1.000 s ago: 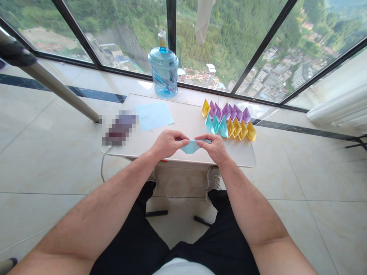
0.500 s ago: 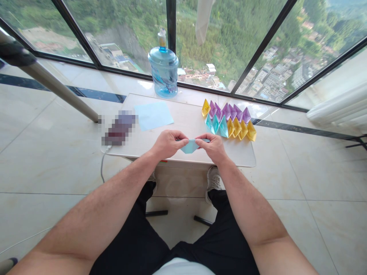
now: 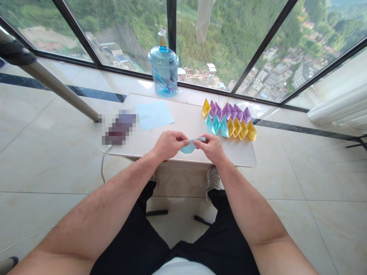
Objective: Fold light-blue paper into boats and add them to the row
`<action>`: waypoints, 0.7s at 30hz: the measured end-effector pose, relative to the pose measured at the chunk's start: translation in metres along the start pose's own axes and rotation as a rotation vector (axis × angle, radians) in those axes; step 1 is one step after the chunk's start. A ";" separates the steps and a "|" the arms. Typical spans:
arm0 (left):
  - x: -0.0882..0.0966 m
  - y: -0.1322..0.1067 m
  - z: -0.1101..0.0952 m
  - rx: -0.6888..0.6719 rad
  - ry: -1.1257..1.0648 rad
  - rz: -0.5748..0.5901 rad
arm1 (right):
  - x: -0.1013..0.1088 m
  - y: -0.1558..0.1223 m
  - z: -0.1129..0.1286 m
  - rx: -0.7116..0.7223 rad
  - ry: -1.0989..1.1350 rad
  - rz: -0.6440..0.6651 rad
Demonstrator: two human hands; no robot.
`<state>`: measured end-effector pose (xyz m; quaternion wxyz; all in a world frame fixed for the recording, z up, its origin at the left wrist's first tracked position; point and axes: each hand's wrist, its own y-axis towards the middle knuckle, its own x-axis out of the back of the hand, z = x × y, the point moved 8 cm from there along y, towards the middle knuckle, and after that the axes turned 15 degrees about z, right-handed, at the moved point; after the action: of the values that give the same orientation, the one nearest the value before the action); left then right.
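Observation:
A half-folded light blue paper piece (image 3: 189, 146) sits between both hands just above the near edge of the small white table (image 3: 183, 122). My left hand (image 3: 169, 144) pinches its left side with closed fingers. On its right side, my right hand (image 3: 211, 147) is pinched on the top edge. A flat light blue paper sheet (image 3: 153, 114) lies further back on the table, left of centre. Several finished paper boats (image 3: 229, 122) in yellow, purple and blue stand in two rows at the back right of the table.
A blurred dark object (image 3: 119, 128) lies at the table's left end, with a cable hanging off the edge. A blue water jug (image 3: 163, 70) stands behind the table by the window. A slanted pole (image 3: 48, 82) crosses the floor on the left.
My two hands have drawn closer together, and the blue paper between them looks narrower and more bunched. Everything else on the table is as it was.

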<state>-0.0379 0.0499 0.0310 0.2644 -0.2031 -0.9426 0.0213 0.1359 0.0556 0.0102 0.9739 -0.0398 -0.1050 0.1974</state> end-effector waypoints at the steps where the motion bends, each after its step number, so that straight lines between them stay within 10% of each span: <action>1: 0.001 0.000 0.001 0.005 -0.011 -0.006 | 0.001 0.000 0.000 0.003 0.034 -0.007; 21: -0.002 0.002 0.001 -0.011 -0.136 0.026 | 0.005 0.000 -0.002 0.081 0.284 -0.103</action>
<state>-0.0365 0.0515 0.0287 0.1982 -0.2148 -0.9558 0.0332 0.1415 0.0572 0.0090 0.9885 -0.0225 0.0400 0.1438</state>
